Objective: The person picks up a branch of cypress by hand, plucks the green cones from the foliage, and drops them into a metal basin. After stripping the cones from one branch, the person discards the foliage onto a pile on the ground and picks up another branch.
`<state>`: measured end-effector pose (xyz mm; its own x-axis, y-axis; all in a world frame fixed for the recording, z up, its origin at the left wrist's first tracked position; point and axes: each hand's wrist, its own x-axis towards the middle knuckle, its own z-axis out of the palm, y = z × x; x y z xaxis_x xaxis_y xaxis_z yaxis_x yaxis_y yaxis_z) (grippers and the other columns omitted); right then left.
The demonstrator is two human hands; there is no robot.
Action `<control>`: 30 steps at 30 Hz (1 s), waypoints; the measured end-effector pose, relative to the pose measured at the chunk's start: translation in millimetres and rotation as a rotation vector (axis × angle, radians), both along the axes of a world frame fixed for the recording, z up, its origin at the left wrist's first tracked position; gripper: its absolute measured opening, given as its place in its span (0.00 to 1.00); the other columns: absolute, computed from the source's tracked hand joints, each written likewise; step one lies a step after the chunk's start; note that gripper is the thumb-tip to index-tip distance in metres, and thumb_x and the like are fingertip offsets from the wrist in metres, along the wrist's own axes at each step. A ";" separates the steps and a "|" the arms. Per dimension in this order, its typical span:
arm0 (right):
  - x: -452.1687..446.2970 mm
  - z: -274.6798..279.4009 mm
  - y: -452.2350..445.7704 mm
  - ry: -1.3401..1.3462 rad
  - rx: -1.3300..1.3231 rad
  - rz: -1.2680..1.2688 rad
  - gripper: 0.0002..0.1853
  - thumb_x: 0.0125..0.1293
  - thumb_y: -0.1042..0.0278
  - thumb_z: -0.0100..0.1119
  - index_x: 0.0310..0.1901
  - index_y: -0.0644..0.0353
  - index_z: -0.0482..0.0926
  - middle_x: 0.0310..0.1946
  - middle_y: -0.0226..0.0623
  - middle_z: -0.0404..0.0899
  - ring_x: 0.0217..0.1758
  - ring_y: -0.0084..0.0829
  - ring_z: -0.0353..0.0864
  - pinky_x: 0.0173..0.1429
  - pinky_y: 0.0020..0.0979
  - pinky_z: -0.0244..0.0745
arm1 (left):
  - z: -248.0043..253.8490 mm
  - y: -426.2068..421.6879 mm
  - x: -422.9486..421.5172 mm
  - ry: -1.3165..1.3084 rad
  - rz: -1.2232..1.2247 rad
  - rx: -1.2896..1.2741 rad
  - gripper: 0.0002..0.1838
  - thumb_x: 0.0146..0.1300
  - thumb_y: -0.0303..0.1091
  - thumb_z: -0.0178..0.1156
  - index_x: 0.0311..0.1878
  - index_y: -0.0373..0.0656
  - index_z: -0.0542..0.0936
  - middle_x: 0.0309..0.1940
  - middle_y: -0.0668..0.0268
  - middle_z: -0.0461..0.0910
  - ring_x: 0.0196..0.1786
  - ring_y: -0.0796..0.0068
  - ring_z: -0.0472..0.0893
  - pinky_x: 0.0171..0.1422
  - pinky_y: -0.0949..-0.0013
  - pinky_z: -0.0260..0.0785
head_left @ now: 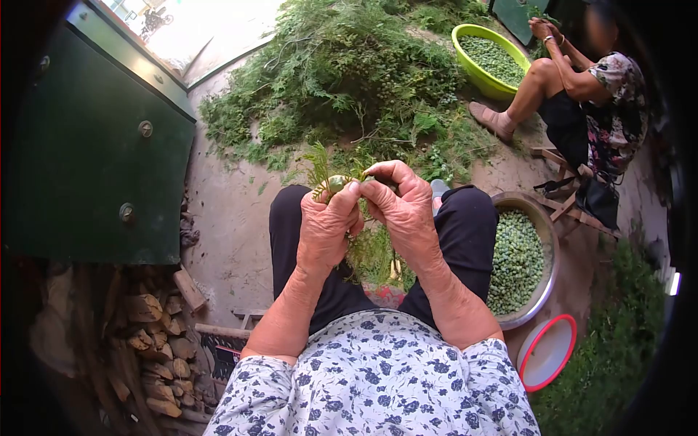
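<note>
A small green conifer sprig (318, 166) is pinched in front of my knees, its feathery leaves showing above my fingers. My left hand (329, 218) is closed on it with thumb and forefinger. Close beside it, my right hand (404, 209) is also closed in a pinch at the sprig, with the fingertips of both hands nearly touching. Small round green cones show between the fingers, partly hidden. To the right of my knee stands a metal basin (550, 251) holding many small green cones (516, 265).
A big heap of conifer branches (342, 65) lies ahead. Another person (603, 94) sits at upper right beside a yellow-green tub (465, 62) of cones. A red-rimmed white bowl (545, 356) is at lower right. Firewood (163, 349) and a green metal door (94, 152) are at left.
</note>
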<state>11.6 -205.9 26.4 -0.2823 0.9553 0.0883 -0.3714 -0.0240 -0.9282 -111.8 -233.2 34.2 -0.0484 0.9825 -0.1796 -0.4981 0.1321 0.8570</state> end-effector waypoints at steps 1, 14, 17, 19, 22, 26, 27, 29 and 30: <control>-0.2 0.1 -0.6 0.154 -0.159 0.054 0.11 0.61 0.66 0.59 0.40 0.62 0.73 0.23 0.25 0.70 0.29 0.14 0.70 0.29 0.17 0.65 | 0.0 -0.3 -1.0 0.022 -0.023 0.017 0.08 0.62 0.32 0.55 0.27 0.50 0.69 0.12 0.79 0.58 0.14 0.88 0.56 0.18 0.79 0.53; 8.8 35.3 -2.6 -0.045 0.064 -0.018 0.13 0.57 0.73 0.61 0.44 0.63 0.75 0.32 0.28 0.72 0.29 0.19 0.72 0.28 0.20 0.66 | -7.6 2.9 -2.7 0.050 -0.015 0.057 0.09 0.61 0.36 0.58 0.31 0.42 0.75 0.16 0.78 0.66 0.16 0.90 0.61 0.18 0.81 0.55; -2.9 33.7 -2.5 -0.368 0.382 -0.164 0.12 0.53 0.73 0.63 0.40 0.62 0.78 0.27 0.27 0.74 0.30 0.21 0.73 0.35 0.25 0.69 | -16.0 1.9 -1.6 0.217 -0.059 0.171 0.12 0.62 0.41 0.58 0.32 0.41 0.75 0.16 0.78 0.65 0.17 0.91 0.61 0.18 0.82 0.55; -5.3 23.9 1.5 -0.518 0.589 -0.274 0.13 0.51 0.73 0.65 0.40 0.63 0.78 0.25 0.27 0.73 0.30 0.20 0.72 0.34 0.26 0.69 | -13.7 0.9 0.5 0.108 -0.037 0.145 0.14 0.62 0.43 0.57 0.33 0.41 0.75 0.16 0.78 0.64 0.17 0.91 0.60 0.18 0.82 0.55; -5.7 19.5 -2.0 -0.384 0.381 -0.322 0.09 0.55 0.72 0.63 0.37 0.65 0.78 0.25 0.29 0.74 0.27 0.20 0.72 0.30 0.23 0.68 | 0.1 3.0 0.4 0.149 -0.083 0.098 0.13 0.64 0.41 0.56 0.32 0.40 0.74 0.16 0.78 0.63 0.17 0.91 0.59 0.18 0.82 0.54; 15.5 20.0 17.9 0.361 -0.194 -0.323 0.08 0.60 0.67 0.60 0.35 0.62 0.76 0.18 0.24 0.70 0.17 0.13 0.64 0.17 0.15 0.53 | 5.6 1.7 1.9 0.086 -0.072 0.050 0.11 0.64 0.38 0.55 0.29 0.42 0.72 0.14 0.78 0.60 0.15 0.89 0.57 0.18 0.80 0.53; 28.9 20.9 27.5 0.376 -0.155 -0.390 0.08 0.60 0.66 0.59 0.36 0.62 0.75 0.18 0.24 0.70 0.17 0.13 0.64 0.15 0.15 0.53 | 5.4 0.6 1.4 0.017 -0.036 0.033 0.11 0.65 0.37 0.54 0.27 0.45 0.70 0.13 0.78 0.58 0.15 0.88 0.55 0.18 0.80 0.52; 55.4 23.8 32.6 0.221 -0.061 -0.498 0.08 0.61 0.67 0.57 0.38 0.62 0.75 0.20 0.25 0.72 0.16 0.14 0.66 0.15 0.13 0.56 | -5.9 3.2 -12.6 -0.113 -0.054 0.071 0.09 0.64 0.35 0.55 0.31 0.40 0.75 0.13 0.76 0.64 0.14 0.87 0.58 0.17 0.79 0.56; 55.6 20.6 28.6 0.214 -0.075 -0.502 0.08 0.61 0.67 0.57 0.38 0.62 0.75 0.20 0.25 0.72 0.16 0.14 0.66 0.15 0.13 0.56 | -6.9 4.7 -17.8 -0.195 -0.031 0.066 0.10 0.64 0.36 0.55 0.28 0.44 0.71 0.12 0.76 0.60 0.14 0.86 0.56 0.17 0.77 0.54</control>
